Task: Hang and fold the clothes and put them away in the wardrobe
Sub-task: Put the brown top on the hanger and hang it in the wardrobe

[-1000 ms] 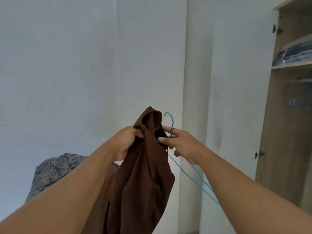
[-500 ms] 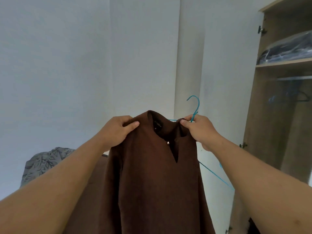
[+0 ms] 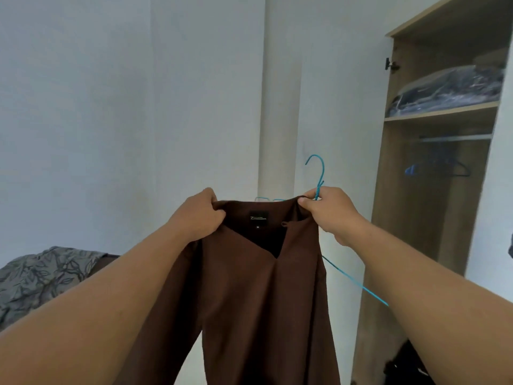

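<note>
Shirt (image 3: 249,287) neck held by both hands w/ hanger (image 3: 319,176) in right.

one brown shirt (image 3: 258,287), one blue hanger (image 3: 319,179), two hands, one wardrobe (image 3: 410,218).

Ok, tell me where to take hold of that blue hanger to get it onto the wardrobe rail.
Hold the blue wire hanger at its twisted neck, just under the hook, coming from below. The right hand already pinches it there with the brown shirt collar. That probably leaves the upright hook free to go over the rail.
</note>
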